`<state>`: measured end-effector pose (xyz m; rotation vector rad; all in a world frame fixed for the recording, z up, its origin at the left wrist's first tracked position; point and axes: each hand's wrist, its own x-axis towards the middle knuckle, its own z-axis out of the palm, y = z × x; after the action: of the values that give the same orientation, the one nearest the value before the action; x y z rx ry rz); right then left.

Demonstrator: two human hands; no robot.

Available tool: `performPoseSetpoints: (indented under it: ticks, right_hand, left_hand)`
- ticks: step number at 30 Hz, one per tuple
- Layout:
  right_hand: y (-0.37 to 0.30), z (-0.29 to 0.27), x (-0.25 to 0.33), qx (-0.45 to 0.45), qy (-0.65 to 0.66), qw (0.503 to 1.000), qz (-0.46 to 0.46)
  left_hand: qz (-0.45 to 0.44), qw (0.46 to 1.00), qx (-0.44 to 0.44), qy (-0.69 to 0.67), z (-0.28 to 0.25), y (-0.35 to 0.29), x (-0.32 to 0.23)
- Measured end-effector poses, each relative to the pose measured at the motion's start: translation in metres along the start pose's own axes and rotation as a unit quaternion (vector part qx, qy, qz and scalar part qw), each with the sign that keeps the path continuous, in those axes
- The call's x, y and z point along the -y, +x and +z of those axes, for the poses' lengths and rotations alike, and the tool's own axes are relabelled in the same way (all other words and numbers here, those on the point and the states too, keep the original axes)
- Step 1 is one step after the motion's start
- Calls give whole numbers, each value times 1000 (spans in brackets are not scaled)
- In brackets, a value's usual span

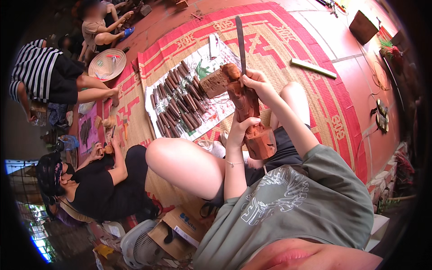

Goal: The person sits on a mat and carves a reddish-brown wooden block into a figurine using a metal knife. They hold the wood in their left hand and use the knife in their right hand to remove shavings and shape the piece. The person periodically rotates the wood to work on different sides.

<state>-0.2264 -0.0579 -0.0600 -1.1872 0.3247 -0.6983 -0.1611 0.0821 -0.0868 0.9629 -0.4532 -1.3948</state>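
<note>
A reddish-brown carved wooden figure (243, 100) is held at a tilt above my lap, with its blocky base (261, 145) toward me. My left hand (245, 130) is wrapped round its lower part, just above the base. In my right hand (254, 83) is a long, flat, dark file (240, 42), gripped near its lower end beside the top of the figure. The file points away from me, its far end free. A rough wooden block (214, 83) lies by the figure's head, over the edge of the rows of tools; whether they touch I cannot tell.
Several brown-handled carving tools (180, 101) lie in rows on a printed white sheet (209, 118) over a red and tan mat (180, 42). A pale green bar (313, 68) rests at right. People work at left, near a woven basket (107, 65). Behind them stand a fan (140, 245) and cardboard box (180, 229).
</note>
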Motion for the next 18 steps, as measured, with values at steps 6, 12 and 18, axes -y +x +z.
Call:
performPoseSetpoints:
  ticks: [6, 12, 18]
  right_hand:
    - [4, 7, -1, -66, -150, 986, -36]
    - [2, -2, -3, 0, -52, 998, -26]
    - [1, 10, -3, -62, -92, 994, -18]
  left_hand:
    - [13, 1000, -6, -7, 8, -3, -6]
    - [29, 999, -19, -1, 12, -5, -10]
    - [30, 1000, -7, -1, 6, -1, -1]
